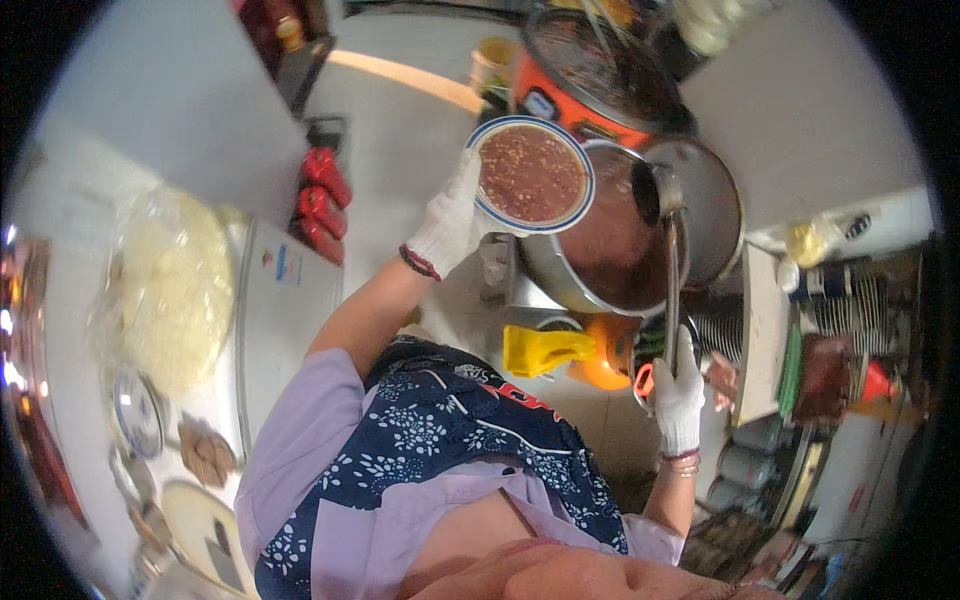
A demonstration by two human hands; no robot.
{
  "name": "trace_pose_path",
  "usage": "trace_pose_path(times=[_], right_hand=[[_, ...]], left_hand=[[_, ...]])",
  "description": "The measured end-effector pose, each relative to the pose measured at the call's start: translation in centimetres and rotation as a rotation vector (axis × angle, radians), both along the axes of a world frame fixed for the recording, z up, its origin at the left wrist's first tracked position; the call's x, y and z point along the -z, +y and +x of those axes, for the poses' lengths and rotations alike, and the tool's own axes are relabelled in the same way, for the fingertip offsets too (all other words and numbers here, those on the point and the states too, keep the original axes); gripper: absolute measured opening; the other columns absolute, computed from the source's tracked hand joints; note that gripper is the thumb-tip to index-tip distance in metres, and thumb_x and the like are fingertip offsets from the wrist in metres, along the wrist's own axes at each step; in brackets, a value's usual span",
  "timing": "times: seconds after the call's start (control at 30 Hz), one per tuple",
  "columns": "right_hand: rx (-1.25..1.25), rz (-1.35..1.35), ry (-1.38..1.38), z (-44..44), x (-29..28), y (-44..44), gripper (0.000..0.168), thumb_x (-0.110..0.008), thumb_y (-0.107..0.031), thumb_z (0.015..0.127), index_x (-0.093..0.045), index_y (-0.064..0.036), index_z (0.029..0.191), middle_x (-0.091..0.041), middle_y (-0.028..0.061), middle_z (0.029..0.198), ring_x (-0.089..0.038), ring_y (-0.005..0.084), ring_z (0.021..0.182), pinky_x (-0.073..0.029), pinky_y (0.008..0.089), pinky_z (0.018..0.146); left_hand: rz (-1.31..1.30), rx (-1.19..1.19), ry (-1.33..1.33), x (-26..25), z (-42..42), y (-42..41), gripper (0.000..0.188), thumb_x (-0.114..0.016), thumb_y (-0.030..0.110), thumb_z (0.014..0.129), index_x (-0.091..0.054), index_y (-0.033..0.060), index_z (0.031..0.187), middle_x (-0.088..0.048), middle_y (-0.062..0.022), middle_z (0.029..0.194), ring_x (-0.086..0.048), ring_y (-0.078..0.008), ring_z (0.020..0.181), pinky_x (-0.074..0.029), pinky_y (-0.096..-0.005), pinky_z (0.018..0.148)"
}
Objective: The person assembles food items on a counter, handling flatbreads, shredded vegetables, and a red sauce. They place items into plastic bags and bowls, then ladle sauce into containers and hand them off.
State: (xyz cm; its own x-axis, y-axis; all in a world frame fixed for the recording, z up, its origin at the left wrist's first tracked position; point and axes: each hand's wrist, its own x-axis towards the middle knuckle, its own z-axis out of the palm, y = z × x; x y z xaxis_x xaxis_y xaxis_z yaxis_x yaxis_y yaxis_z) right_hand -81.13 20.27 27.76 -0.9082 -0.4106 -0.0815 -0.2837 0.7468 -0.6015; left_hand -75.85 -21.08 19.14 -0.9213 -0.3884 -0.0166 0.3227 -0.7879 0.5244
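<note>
My left hand (450, 210), in a white knitted glove, grips the near left rim of a blue-rimmed white bowl (514, 228). Reddish-brown soup or sauce with pale bits (534, 174) fills it nearly to the rim. My right hand (678, 394), also gloved in white, is closed around the handle of a long metal ladle (675, 270). The ladle's head is over the right side of a large metal pot (541, 259) that contains brown liquid (615, 232). The bowl is held at the pot's left edge.
An orange-red pot (585, 112) with a dark top stands beyond the big pot, a metal lid or pan (712, 202) beside it. Nearer are a yellow cloth or glove (544, 350) and an orange container (606, 352). Left, a plastic-wrapped pale mass (176, 285) lies on a counter. Dishes stand at right.
</note>
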Motion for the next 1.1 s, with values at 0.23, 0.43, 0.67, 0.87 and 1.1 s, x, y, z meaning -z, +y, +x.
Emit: trace_pose_path(times=[0.23,0.43,0.67,0.87,1.1], right_hand=[[-0.616,0.826,0.534,-4.9,1.9,-7.5,0.062,-0.068,-0.025,0.091,-0.049,-0.007,0.148,-0.067,0.0209,0.107,-0.07,0.0408,0.074,-0.058,0.0506,0.068],[-1.025,-0.16,-0.214,1.6,-0.6,-26.7,0.071,-0.069,-0.014,0.099,-0.036,0.001,0.161,-0.055,0.0231,0.15,-0.067,0.0283,0.119,-0.056,0.0395,0.102],[-1.243,-0.425,-1.217,21.1,-1.0,-46.8,0.079,-0.06,-0.023,0.106,-0.016,0.003,0.167,-0.05,0.0218,0.152,-0.07,0.0299,0.115,-0.062,0.0428,0.092],[-1.458,-0.381,-1.323,40.7,-2.3,-60.0,0.064,-0.053,-0.012,0.105,-0.03,0.001,0.162,-0.053,0.0188,0.15,-0.067,0.0272,0.122,-0.065,0.0392,0.092],[-1.653,-0.41,-1.443,59.9,-6.2,-71.9,0.049,-0.048,-0.01,0.109,-0.041,0.0,0.156,-0.059,0.0181,0.146,-0.069,0.027,0.121,-0.063,0.0378,0.092]], left_hand=[[0.082,-0.394,-0.131,-3.2,13.5,-1.0,0.056,-0.045,0.041,0.114,-0.04,0.0069,0.158,-0.048,-0.0131,0.161,-0.06,-0.0271,0.136,-0.052,-0.0377,0.112],[0.063,-0.581,-0.102,-5.4,25.8,-3.0,0.056,-0.048,0.048,0.112,-0.052,0.0074,0.15,-0.059,-0.0109,0.15,-0.064,-0.0257,0.131,-0.055,-0.0508,0.11],[-0.03,-0.835,-0.097,-6.9,44.1,-8.2,0.06,-0.049,0.05,0.111,-0.05,0.0053,0.151,-0.06,-0.0143,0.148,-0.064,-0.0242,0.13,-0.06,-0.0398,0.103],[-0.045,-1.154,-0.301,-10.5,60.2,-13.5,0.061,-0.045,0.05,0.112,-0.047,0.0038,0.151,-0.058,-0.0165,0.149,-0.062,-0.0286,0.133,-0.063,-0.0452,0.101],[-0.065,-1.401,-0.473,-15.8,76.6,-22.6,0.056,-0.05,0.05,0.111,-0.057,0.0021,0.139,-0.064,-0.0156,0.14,-0.067,-0.0243,0.124,-0.062,-0.0362,0.103]])
